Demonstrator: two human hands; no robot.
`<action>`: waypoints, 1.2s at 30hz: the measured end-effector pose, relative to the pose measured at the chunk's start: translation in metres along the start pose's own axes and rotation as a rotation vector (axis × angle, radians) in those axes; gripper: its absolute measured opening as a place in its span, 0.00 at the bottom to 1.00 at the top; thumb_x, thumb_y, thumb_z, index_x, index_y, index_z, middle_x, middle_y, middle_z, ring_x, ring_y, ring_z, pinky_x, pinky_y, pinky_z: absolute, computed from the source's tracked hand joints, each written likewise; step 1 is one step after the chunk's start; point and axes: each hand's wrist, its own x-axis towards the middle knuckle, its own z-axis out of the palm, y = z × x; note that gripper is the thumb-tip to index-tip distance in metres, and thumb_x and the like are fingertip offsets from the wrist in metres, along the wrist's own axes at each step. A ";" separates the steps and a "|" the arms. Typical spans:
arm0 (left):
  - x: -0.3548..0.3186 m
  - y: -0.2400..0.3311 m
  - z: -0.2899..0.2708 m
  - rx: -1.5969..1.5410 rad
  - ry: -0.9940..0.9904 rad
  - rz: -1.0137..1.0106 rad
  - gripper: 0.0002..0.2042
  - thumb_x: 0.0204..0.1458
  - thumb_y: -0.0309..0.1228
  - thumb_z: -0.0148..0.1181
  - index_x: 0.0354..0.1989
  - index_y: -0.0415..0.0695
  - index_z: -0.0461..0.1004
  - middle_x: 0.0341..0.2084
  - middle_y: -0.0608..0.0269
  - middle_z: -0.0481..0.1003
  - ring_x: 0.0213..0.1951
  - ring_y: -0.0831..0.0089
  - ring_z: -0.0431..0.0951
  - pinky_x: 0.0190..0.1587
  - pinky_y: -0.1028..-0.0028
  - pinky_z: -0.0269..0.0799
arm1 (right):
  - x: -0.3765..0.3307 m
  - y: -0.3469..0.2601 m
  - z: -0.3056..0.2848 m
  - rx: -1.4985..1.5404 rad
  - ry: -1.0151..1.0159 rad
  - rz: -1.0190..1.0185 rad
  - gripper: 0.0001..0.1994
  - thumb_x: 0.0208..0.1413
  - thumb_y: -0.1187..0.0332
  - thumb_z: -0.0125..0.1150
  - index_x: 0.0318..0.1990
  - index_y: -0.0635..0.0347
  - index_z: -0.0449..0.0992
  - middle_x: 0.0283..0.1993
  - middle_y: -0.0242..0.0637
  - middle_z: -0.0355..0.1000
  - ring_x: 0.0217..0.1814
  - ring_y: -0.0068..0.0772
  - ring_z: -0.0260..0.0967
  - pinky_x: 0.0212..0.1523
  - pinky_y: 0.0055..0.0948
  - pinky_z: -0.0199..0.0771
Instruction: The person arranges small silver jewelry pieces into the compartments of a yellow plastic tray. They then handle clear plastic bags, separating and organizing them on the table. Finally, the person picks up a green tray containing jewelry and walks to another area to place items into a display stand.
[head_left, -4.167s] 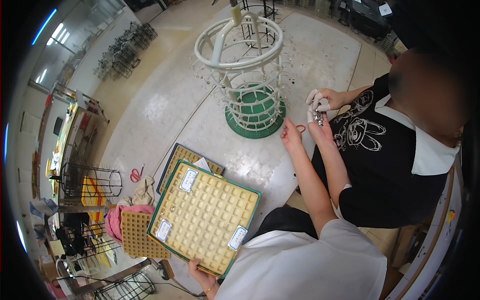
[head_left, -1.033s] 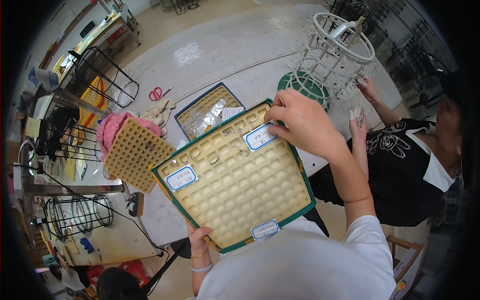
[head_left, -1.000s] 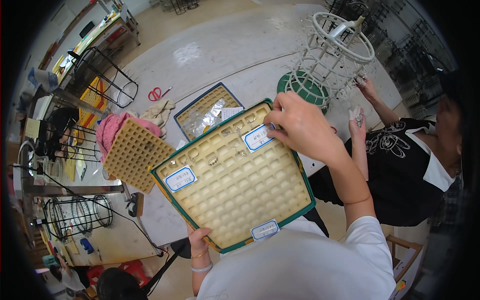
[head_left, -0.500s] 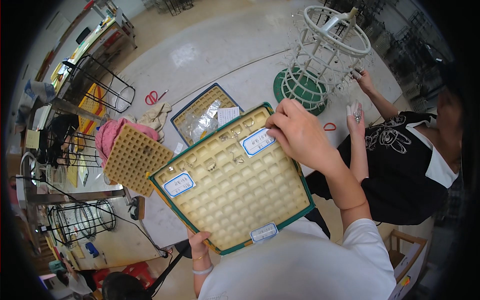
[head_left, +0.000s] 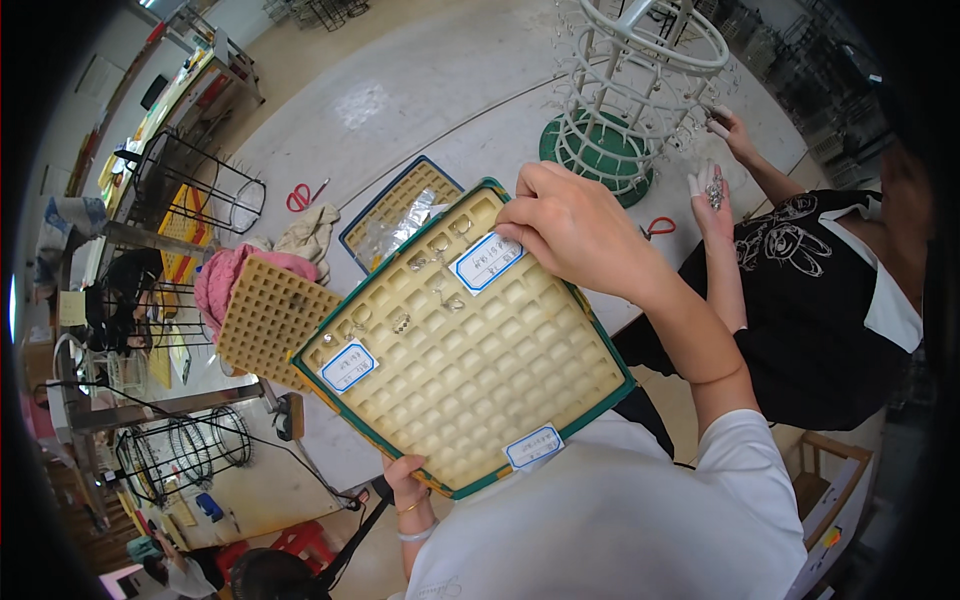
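A cream tray (head_left: 520, 370) with many small square pockets and a green rim is tilted in front of my body. My left hand (head_left: 408, 480) grips its lower left corner, thumb on top and fingers hidden beneath. At the upper right corner, my right hand (head_left: 575, 230) has its fingertips pinched together beside a blue-edged paper label (head_left: 487, 262); whatever lies between them is hidden. Small silvery jewellery pieces (head_left: 402, 323) sit in the upper pockets. Two more labels lie on the tray, one at the left edge (head_left: 348, 367) and one at the lower edge (head_left: 534, 446).
Behind lies a blue-rimmed tray (head_left: 400, 205) with clear plastic bags (head_left: 400, 228). A tan pocketed board (head_left: 270, 325) leans by a pink cloth (head_left: 215, 285). Red scissors (head_left: 300, 197) lie beyond. At right, a co-worker's hand (head_left: 715, 200) holds small metal pieces near a white wire rack (head_left: 610, 110).
The tray has shifted up and left in view, covering more of the blue-rimmed tray and plastic bags. My right hand has moved with it, still pinched near the label.
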 end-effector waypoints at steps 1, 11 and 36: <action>-0.001 0.001 0.001 0.009 0.006 0.003 0.38 0.28 0.24 0.50 0.58 0.32 0.60 0.51 0.47 0.70 0.50 0.52 0.73 0.54 0.62 0.71 | 0.001 0.000 0.000 0.017 -0.010 -0.009 0.07 0.48 0.68 0.64 0.32 0.60 0.78 0.30 0.35 0.65 0.37 0.36 0.66 0.36 0.32 0.68; -0.001 0.002 0.004 0.002 0.047 -0.008 0.38 0.27 0.25 0.50 0.59 0.32 0.61 0.52 0.47 0.70 0.51 0.52 0.72 0.55 0.62 0.70 | 0.001 0.000 -0.008 0.127 -0.044 -0.012 0.06 0.46 0.68 0.65 0.30 0.58 0.77 0.31 0.34 0.65 0.36 0.35 0.66 0.36 0.31 0.67; 0.001 0.004 0.000 0.040 -0.007 -0.003 0.38 0.27 0.25 0.50 0.59 0.33 0.60 0.50 0.48 0.71 0.49 0.54 0.74 0.54 0.64 0.71 | -0.044 -0.007 0.003 0.043 0.155 -0.353 0.05 0.41 0.74 0.61 0.25 0.59 0.71 0.38 0.32 0.74 0.41 0.33 0.71 0.43 0.34 0.70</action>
